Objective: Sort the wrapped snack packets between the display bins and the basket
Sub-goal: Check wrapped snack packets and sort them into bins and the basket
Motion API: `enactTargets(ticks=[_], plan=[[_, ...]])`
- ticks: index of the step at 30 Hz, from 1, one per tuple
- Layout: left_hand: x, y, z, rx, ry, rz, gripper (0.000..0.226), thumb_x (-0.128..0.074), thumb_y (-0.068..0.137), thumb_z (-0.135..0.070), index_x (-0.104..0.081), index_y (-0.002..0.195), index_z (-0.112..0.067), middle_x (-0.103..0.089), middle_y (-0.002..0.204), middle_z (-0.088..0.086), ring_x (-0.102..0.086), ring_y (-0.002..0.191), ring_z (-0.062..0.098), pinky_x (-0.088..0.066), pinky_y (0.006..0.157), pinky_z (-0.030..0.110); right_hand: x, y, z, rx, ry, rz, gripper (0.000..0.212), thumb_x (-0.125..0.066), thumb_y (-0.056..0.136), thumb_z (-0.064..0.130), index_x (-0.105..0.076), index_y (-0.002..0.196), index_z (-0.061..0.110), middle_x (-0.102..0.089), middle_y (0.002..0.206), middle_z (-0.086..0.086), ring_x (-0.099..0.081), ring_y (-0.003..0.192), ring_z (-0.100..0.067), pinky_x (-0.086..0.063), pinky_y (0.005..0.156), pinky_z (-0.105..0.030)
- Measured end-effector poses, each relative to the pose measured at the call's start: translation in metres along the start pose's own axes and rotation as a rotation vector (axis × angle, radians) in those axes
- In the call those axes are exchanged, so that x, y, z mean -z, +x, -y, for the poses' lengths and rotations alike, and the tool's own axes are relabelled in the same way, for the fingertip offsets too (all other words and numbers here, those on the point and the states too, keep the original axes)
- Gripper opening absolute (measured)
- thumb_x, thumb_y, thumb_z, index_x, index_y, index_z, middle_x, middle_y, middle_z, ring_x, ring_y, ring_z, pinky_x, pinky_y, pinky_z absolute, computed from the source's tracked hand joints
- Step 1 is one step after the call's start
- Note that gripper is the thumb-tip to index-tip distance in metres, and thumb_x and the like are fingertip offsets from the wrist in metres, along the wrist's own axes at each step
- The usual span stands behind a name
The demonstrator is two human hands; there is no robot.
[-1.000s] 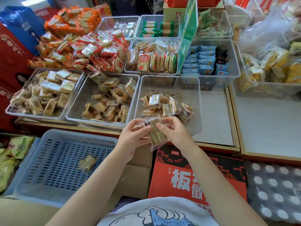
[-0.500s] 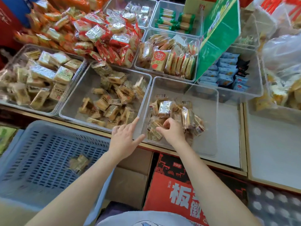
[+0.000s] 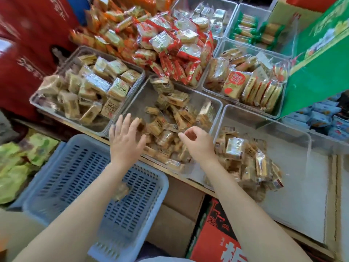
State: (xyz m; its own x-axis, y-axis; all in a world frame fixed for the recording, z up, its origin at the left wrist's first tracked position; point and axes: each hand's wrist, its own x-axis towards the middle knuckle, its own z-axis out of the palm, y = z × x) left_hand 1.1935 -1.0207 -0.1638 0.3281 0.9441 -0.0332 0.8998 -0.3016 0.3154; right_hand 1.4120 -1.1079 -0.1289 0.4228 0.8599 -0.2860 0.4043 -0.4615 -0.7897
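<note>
My left hand hovers with fingers spread over the front left corner of the middle clear bin, which holds several tan wrapped packets. Over the same bin's front right, my right hand has its fingers loosely curled, and I see nothing in it. The clear bin to the right holds a pile of similar shiny packets. Below my left arm stands the blue slatted basket with one packet in it.
A left bin holds bigger tan packets. Behind are a heap of red packets, a bin of yellow packets and a green sign. A red carton and a cardboard box sit below the shelf, with green bags at the left.
Both hands held one packet together; the right hand then set it in the right bin. Both hands have now shifted left over the middle bin, and the view has swung left.
</note>
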Motion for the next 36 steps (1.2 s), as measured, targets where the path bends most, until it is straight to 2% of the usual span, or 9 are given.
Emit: enactTargets(ticks=[5,9,11,18,22,26,29,32,36], plan=[[0.008,0.028,0.057,0.057,0.152,0.122,0.075,-0.023,0.101,-0.058,-0.007,0.165,-0.020,0.003,0.172,0.001,0.007,0.158,0.018,0.004,0.126,0.044,-0.074,0.052,0.032,-0.006,-0.022,0.100,0.023,-0.066,0.096,0.023,-0.065,0.118,0.014,-0.064,0.114,-0.002,-0.060,0.102,-0.016,-0.048,0.085,-0.027],[-0.003,0.027,0.062,0.057,0.135,0.049,0.078,-0.012,0.096,-0.061,-0.016,0.164,-0.022,-0.006,0.172,0.000,-0.001,0.158,0.017,0.004,0.122,0.039,-0.102,0.086,0.034,-0.064,-0.100,0.082,0.044,-0.065,0.098,0.024,-0.053,0.139,0.013,-0.052,0.139,-0.006,-0.051,0.129,-0.023,-0.038,0.096,-0.024],[-0.007,0.027,0.063,0.055,0.106,0.010,0.074,-0.015,0.099,-0.059,-0.024,0.163,-0.022,-0.015,0.171,0.002,-0.010,0.157,0.020,0.000,0.121,0.041,-0.107,0.102,0.029,-0.099,-0.163,0.123,0.065,-0.069,0.096,0.033,-0.041,0.150,0.010,-0.046,0.149,-0.009,-0.044,0.139,-0.025,-0.038,0.108,-0.030],[-0.012,0.029,0.066,0.033,0.097,-0.045,0.071,-0.015,0.102,-0.057,-0.035,0.158,-0.018,-0.030,0.166,0.007,-0.024,0.151,0.024,-0.010,0.118,0.044,-0.119,0.123,0.024,-0.102,-0.489,0.311,0.112,-0.078,0.070,0.070,-0.033,0.153,0.011,-0.040,0.154,-0.014,-0.034,0.144,-0.033,-0.034,0.118,-0.048],[-0.010,0.029,0.067,0.012,0.096,-0.053,0.077,-0.007,0.103,-0.062,-0.038,0.157,-0.016,-0.034,0.164,0.010,-0.027,0.148,0.023,-0.014,0.115,0.044,-0.115,0.108,0.030,-0.100,-0.280,0.304,0.108,-0.082,0.072,0.064,-0.034,0.153,0.010,-0.039,0.152,-0.010,-0.039,0.140,-0.026,-0.039,0.114,-0.039],[-0.011,0.029,0.069,-0.006,0.130,-0.052,0.084,-0.007,0.101,-0.069,-0.038,0.157,-0.015,-0.034,0.164,0.010,-0.025,0.147,0.022,-0.016,0.113,0.044,-0.118,0.099,0.042,0.004,-0.104,0.317,0.078,-0.085,0.078,0.046,-0.046,0.139,0.017,-0.045,0.133,0.000,-0.048,0.119,-0.014,-0.043,0.095,-0.027],[-0.008,0.029,0.067,-0.010,0.126,-0.016,0.094,-0.002,0.095,-0.077,-0.033,0.159,-0.016,-0.027,0.167,0.009,-0.017,0.150,0.019,-0.012,0.114,0.042,-0.127,0.110,0.044,0.040,-0.176,0.362,0.057,-0.084,0.082,0.032,-0.056,0.130,0.020,-0.049,0.129,-0.001,-0.057,0.116,-0.019,-0.050,0.096,-0.031],[0.001,0.029,0.065,0.016,0.117,0.112,0.113,0.001,0.078,-0.093,-0.014,0.164,-0.020,-0.005,0.172,0.005,0.002,0.152,0.013,-0.003,0.117,0.041,-0.131,0.120,0.042,0.014,-0.191,0.475,0.079,-0.085,0.080,0.036,-0.048,0.147,0.019,-0.046,0.149,-0.004,-0.050,0.132,-0.022,-0.046,0.109,-0.040],[0.008,0.030,0.069,0.012,0.118,0.257,0.143,-0.004,0.051,-0.109,0.009,0.163,-0.021,0.019,0.170,-0.001,0.016,0.154,0.014,0.007,0.119,0.040,-0.132,0.128,0.051,0.010,-0.208,0.649,0.106,-0.086,0.078,0.040,-0.024,0.161,0.019,-0.033,0.163,-0.004,-0.036,0.148,-0.022,-0.034,0.115,-0.035]])
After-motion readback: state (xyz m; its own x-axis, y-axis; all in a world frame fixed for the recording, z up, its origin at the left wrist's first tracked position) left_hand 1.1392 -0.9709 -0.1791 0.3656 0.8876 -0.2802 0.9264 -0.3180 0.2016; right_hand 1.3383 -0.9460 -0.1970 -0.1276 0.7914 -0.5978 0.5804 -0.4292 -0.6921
